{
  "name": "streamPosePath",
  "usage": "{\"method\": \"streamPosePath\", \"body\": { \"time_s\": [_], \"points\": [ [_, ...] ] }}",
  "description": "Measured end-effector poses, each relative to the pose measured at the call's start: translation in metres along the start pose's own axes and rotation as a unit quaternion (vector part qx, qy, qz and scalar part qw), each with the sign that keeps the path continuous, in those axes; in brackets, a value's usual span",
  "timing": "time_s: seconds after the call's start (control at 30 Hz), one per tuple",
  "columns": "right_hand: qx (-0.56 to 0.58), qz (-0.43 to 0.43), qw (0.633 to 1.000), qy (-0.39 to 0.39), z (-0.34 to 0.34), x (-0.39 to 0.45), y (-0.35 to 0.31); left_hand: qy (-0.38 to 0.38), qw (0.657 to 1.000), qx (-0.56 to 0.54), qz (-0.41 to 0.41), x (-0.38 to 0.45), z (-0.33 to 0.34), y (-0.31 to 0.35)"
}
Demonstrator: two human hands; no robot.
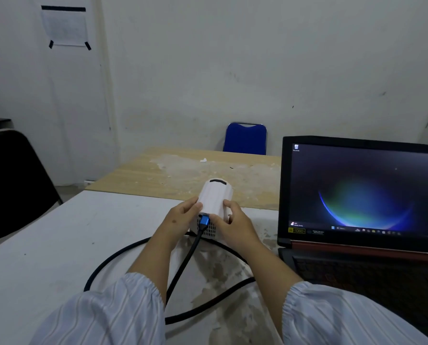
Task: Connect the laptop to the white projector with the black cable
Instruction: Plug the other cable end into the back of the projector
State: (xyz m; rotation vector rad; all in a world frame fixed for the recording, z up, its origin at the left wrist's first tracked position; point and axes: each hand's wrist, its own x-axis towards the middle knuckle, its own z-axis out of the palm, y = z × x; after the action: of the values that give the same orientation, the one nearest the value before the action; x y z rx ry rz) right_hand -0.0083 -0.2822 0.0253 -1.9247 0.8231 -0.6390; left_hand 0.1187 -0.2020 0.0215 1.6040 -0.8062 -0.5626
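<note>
Fingers of the left hand are curling closed around the near left side of the white projector, while the right hand is gripping its near right side, thumb just beside the blue plug. Both hands are closed on the projector body, neither on the plug itself. The projector is standing toward the far edge of the white tabletop, roughly midway across it, with its vented rear facing the person.

The plug is sitting against the projector's rear port; whether it is fully seated is too small to tell. From it the black cable is running back toward the near edge, looping wide to the left and curving off to the right toward the laptop, which is standing open and lit at the right edge of the tabletop. The cable's other end is hidden, so its connection to the laptop cannot be judged.

To finish this step well, the left hand should probably be bracing the projector so it is not sliding, while the right thumb and forefinger are pressing the plug straight in, not at an angle, until no gap is showing. Keeping slack in the loop should be sparing the port any sideways pull.
</note>
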Motion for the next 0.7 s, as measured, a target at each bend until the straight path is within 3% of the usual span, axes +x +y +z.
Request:
{"method": "streamPosePath", "body": {
  "time_s": [0.1, 0.27, 0.7],
  "points": [
    [-0.027, -0.007, 1.0, -0.007, -0.001, -0.001, -0.002, 0.005, 1.0, 0.017, -0.023, -0.001, 0.002, -0.005],
    [-0.035, 0.0, 0.999, -0.015, -0.003, 0.0, -0.004, 0.041, 0.985, 0.134, -0.102, -0.002, 0.001, -0.007],
    [0.004, 0.015, 1.0, -0.001, -0.002, -0.001, -0.004, 0.019, 0.982, 0.14, -0.124, 0.001, -0.004, 0.008]
  ]
}}
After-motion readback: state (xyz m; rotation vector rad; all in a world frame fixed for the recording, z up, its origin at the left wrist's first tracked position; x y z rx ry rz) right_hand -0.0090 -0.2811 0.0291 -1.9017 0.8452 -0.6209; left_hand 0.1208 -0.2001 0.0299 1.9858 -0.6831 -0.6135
